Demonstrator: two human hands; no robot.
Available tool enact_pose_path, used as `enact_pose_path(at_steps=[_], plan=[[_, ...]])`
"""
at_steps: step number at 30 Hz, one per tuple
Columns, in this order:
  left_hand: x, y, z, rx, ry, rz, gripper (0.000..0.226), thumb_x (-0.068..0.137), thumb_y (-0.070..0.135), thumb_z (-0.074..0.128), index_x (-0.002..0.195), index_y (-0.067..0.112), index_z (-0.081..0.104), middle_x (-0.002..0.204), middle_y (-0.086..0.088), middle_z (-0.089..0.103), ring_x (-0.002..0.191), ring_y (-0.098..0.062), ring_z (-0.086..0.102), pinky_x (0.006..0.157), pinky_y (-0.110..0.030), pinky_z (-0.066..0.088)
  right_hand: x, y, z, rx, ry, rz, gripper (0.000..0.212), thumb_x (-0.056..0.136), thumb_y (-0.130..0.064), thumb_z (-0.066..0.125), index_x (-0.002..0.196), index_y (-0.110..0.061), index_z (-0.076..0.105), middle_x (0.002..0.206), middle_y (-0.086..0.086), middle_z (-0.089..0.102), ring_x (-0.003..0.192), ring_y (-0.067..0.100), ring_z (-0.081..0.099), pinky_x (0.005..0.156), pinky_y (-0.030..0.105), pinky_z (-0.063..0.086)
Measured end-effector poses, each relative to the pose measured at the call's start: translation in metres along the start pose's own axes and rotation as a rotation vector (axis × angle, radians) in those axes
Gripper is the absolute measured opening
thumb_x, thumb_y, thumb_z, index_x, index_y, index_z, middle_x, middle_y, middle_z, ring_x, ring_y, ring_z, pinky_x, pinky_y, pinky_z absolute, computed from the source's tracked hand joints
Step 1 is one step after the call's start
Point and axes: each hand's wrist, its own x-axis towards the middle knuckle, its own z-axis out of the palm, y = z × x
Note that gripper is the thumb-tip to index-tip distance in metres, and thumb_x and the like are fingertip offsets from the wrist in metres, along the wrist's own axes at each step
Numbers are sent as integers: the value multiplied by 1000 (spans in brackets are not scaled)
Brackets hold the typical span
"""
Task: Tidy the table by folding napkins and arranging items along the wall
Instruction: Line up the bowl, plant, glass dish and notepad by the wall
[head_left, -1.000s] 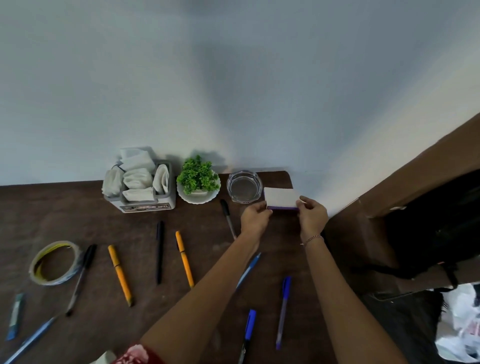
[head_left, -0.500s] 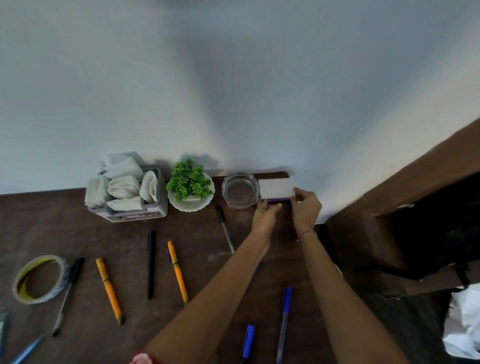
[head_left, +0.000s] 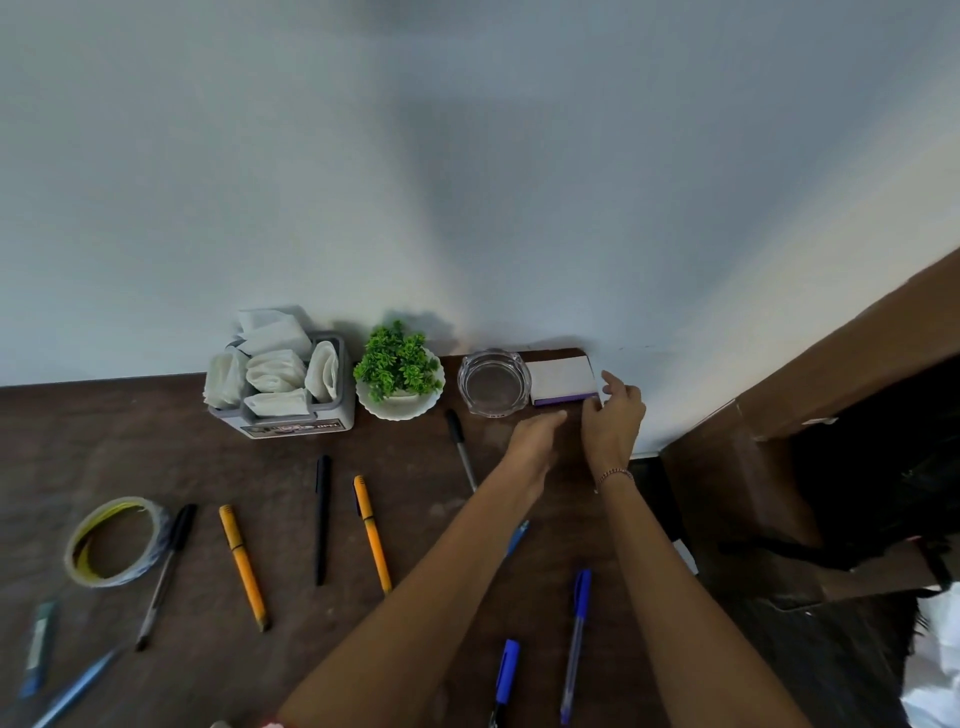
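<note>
Against the wall, the notepad (head_left: 562, 379) is lying beside the ashtray (head_left: 494, 382); right hand (head_left: 613, 422) fingers are touching its corner, left hand (head_left: 535, 439) is hovering open, empty.

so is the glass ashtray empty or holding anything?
Looks empty: the glass ashtray is see-through, upright on the table, with only the dark tabletop showing through its bowl.

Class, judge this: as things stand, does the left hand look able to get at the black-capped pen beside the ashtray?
Probably yes. The left hand is empty, and the black-capped pen lies just beside it on bare table, nothing between.
</note>
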Motion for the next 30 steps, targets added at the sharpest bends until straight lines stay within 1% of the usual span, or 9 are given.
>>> enact_pose_path(at_steps=[4,6,8,11,16,18,20,25,30], plan=[[-21,-7,-19,-7,45,27,28,94,17,52,120,9,60,119,-4,59,112,-16,54,80,-24,46,-39,-5,-8,30,17,-19,38,93,-7,48,131,-11,51,127,15,48,117,28,41,86,30,42],[-35,-11,-32,-26,96,78,26,95,14,49,116,8,62,112,-5,63,109,-17,57,79,-24,47,-63,-8,-10,47,9,-41,38,92,-8,49,130,-11,53,126,15,49,116,28,41,86,28,40],[-46,-15,-46,-36,147,139,24,96,11,46,111,7,64,106,-6,65,101,-17,61,75,-24,48,-87,-13,-11,52,9,-79,37,91,-9,49,127,-12,55,125,14,50,114,28,41,89,31,39],[-68,-20,-70,-55,198,216,22,97,7,41,102,7,63,90,-6,64,81,-14,60,63,-23,48,-123,-23,-13,72,3,-111,35,91,-9,50,125,-13,57,126,11,51,115,26,41,90,24,32],[-106,-28,-118,-68,250,312,23,97,2,38,92,5,61,79,-8,62,72,-18,61,59,-23,53,-185,-45,-6,106,-10,-169,33,91,-9,49,122,-14,60,122,8,53,111,25,41,86,23,32],[-120,-31,-140,-60,281,321,26,97,2,38,87,8,61,79,-7,62,69,-15,60,54,-19,50,-208,-54,-1,129,-14,-171,32,91,-8,50,121,-14,61,119,8,54,109,26,42,88,28,36],[-133,-34,-161,-42,306,331,27,97,3,38,85,12,61,78,-6,62,68,-14,59,54,-19,48,-230,-62,5,136,-13,-189,32,90,-7,50,119,-13,62,118,9,56,109,29,44,93,35,37],[-164,-42,-209,-23,371,347,29,95,3,40,81,14,63,77,-5,64,69,-15,61,58,-22,48,-278,-81,19,145,-50,-219,30,90,-6,50,116,-12,63,117,10,57,110,29,44,94,30,31],[-193,-51,-251,-10,439,365,25,94,3,41,92,8,65,79,-5,64,70,-16,62,67,-29,52,-324,-93,34,147,-86,-254,28,91,-9,50,114,-14,64,115,7,58,107,27,46,92,34,37]])
